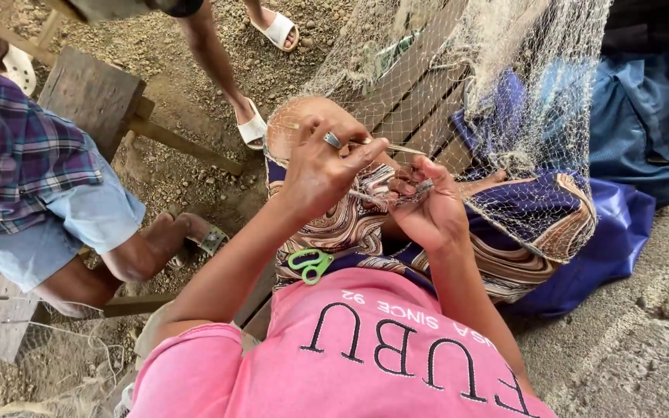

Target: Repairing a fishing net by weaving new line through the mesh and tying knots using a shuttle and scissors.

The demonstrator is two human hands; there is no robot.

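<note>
— What lies nearest you, at the bottom of the frame?

— My pink shirt (365, 356), and just above it, left of centre, green-handled scissors (310, 265) resting on the patterned cloth (350, 224) over my lap.

— And your hands?

— At the centre. My left hand (320, 172) is pinched shut on a thin netting needle (396, 147), a ring on one finger. My right hand (427, 205) is just beside it, fingers curled tight on a fold of the fishing net (520, 116).

— Where does the net run?

— From my right hand up to the upper right of the frame, draped over my knee and the wooden bench slats (404, 93), with blue fabric (629, 124) beyond at the right.

— Who else is there?

— At the left edge a seated person in a plaid shirt (17, 147) and pale shorts. At the top, someone's legs in white sandals (254, 128) on gravel.
</note>
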